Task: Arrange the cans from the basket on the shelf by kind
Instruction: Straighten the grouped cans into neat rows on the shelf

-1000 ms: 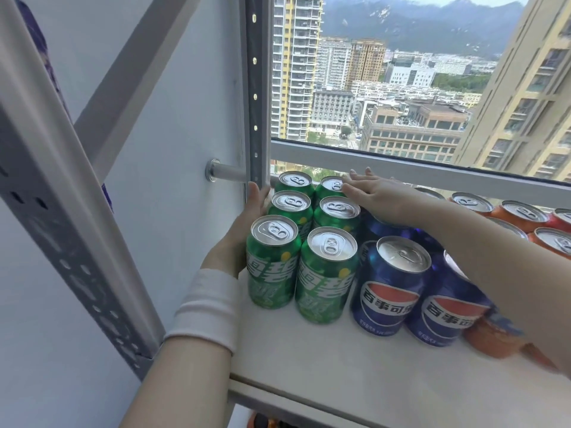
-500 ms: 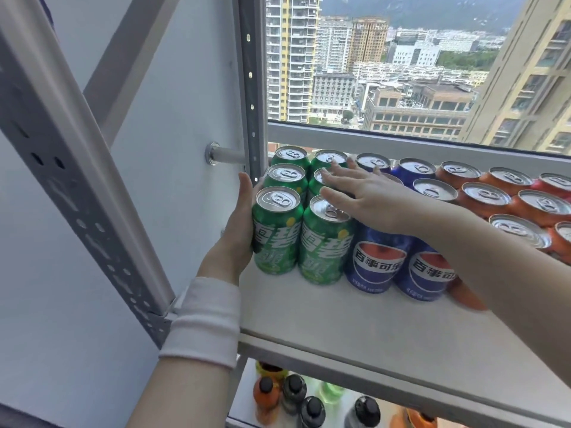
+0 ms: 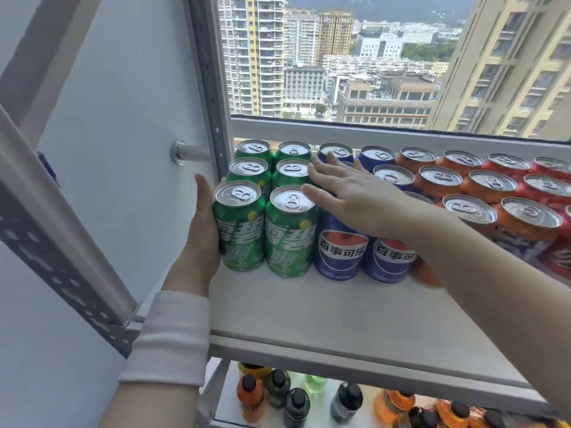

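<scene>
Nearest, below the front edge of the shelf (image 3: 309, 313), dark-capped bottles (image 3: 278, 387) stand on a lower shelf (image 3: 229, 400). A white cuff (image 3: 173, 338) wraps the left wrist at the shelf's front left corner.

Further in, the cans stand upright in rows that run to the back edge, sorted by colour from left to right. The green cans (image 3: 239, 230) fill the left edge, two across and three deep, packed close together. The left hand (image 3: 200, 239) lies flat against the outer side of the front left green one, fingers straight and pointing toward the back, gripping nothing.

Just right of the green come the blue cans (image 3: 338, 251), also two across. The right hand (image 3: 355, 202) reaches in from the right and rests palm down on their tops. Its fingers are straight and close together, with the fingertips at the rims of the neighbouring green lids, and it holds nothing. Its forearm hides part of the front cans further right.

Beyond the blue stand the orange cans (image 3: 438, 180), and the red cans (image 3: 547, 188) take the right edge. At the back left corner a grey perforated post (image 3: 213, 88) rises. Behind the back edge a window (image 3: 340, 57) shows tall city buildings.
</scene>
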`<state>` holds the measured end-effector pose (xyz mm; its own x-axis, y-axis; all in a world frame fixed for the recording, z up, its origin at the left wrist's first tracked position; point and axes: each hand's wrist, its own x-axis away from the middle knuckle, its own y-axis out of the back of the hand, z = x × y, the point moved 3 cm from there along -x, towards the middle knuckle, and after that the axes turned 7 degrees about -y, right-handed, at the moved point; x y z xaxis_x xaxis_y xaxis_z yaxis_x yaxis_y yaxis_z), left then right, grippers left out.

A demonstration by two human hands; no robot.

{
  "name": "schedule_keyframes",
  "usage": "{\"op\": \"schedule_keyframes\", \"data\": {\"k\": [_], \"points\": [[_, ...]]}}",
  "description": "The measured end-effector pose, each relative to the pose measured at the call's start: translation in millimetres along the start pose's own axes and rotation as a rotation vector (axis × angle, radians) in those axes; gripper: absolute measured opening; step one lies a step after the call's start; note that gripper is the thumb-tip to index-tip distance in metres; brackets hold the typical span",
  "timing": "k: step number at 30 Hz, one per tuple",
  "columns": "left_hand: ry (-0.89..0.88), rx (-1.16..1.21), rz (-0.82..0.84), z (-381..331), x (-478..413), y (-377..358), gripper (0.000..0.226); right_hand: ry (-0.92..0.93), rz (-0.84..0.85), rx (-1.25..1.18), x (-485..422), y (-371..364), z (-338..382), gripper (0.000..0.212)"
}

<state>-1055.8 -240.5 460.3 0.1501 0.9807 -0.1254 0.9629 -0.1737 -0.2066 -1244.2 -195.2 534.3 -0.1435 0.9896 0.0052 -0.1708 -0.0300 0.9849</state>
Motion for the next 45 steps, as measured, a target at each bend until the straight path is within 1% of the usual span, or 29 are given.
{"op": "schedule_keyframes", "data": {"k": [2, 4, 5, 6, 7, 8, 10, 11, 13, 14, 15, 16, 17, 19, 23, 28, 31, 33, 35, 37, 40, 43, 45], "points": [[-0.008, -0.051, -0.003, -3, 4, 2, 0.08, 0.009, -0.015, -0.102, 5, 9, -2, 0.06], [-0.049, -0.108, -0.076, -8, 11, 4, 0.081, -0.006, -0.085, -0.208, 17, 26, -17, 0.056], [-0.104, -0.122, -0.156, -12, 15, 3, 0.081, -0.015, -0.125, -0.234, 26, 33, -29, 0.056], [-0.196, -0.147, -0.239, -21, 24, -2, 0.082, -0.026, -0.154, -0.237, 37, 39, -43, 0.057], [-0.31, -0.213, -0.281, -31, 35, -11, 0.081, -0.035, -0.172, -0.223, 49, 42, -56, 0.059], [-0.44, -0.332, -0.276, -43, 46, -25, 0.075, -0.037, -0.182, -0.203, 60, 42, -67, 0.061], [-0.642, -0.65, -0.172, -61, 64, -60, 0.057, -0.016, -0.2, -0.178, 80, 38, -83, 0.06], [-0.732, -0.792, -0.097, -66, 69, -78, 0.056, 0.004, -0.211, -0.166, 88, 35, -87, 0.062], [-0.867, -1.043, 0.057, -69, 74, -109, 0.064, 0.032, -0.217, -0.101, 96, 28, -90, 0.067], [-0.875, -1.152, 0.125, -66, 72, -118, 0.068, 0.04, -0.225, -0.065, 96, 24, -90, 0.068], [-0.834, -1.242, 0.191, -61, 69, -124, 0.072, 0.045, -0.244, -0.043, 95, 21, -90, 0.066], [-0.757, -1.323, 0.246, -55, 66, -128, 0.074, 0.047, -0.274, -0.038, 92, 20, -90, 0.063], [-0.685, -1.39, 0.283, -49, 64, -129, 0.075, 0.046, -0.307, -0.05, 89, 20, -90, 0.06], [-0.61, -1.448, 0.29, -44, 60, -129, 0.072, 0.048, -0.357, -0.116, 83, 21, -91, 0.053], [-0.61, -1.449, 0.268, -51, 56, -132, 0.063, 0.077, -0.392, -0.19, 76, 21, -94, 0.047], [-0.61, -1.484, 0.274, -48, 57, -134, 0.062, 0.094, -0.414, -0.152, 76, 22, -96, 0.048], [-0.617, -1.522, 0.32, -55, 58, -141, 0.07, 0.13, -0.34, -0.171, 80, 25, -98, 0.053], [-0.648, -1.487, 0.356, -60, 59, -155, 0.077, 0.135, -0.303, -0.2, 89, 33, -106, 0.061], [-0.669, -1.408, 0.443, -61, 60, -176, 0.077, 0.095, -0.308, -0.209, 103, 44, -124, 0.067], [-0.673, -1.399, 0.537, -56, 60, -199, 0.073, 0.035, -0.334, -0.169, 119, 53, -147, 0.068], [-0.701, -1.46, 0.612, -45, 53, -224, 0.071, -0.048, -0.342, -0.067, 137, 54, -174, 0.059], [-0.716, -1.467, 0.64, -37, 47, -236, 0.065, -0.055, -0.35, -0.025, 142, 48, -186, 0.051], [-0.702, -1.435, 0.647, -35, 43, -237, 0.062, -0.056, -0.372, -0.049, 140, 47, -190, 0.048]]}}
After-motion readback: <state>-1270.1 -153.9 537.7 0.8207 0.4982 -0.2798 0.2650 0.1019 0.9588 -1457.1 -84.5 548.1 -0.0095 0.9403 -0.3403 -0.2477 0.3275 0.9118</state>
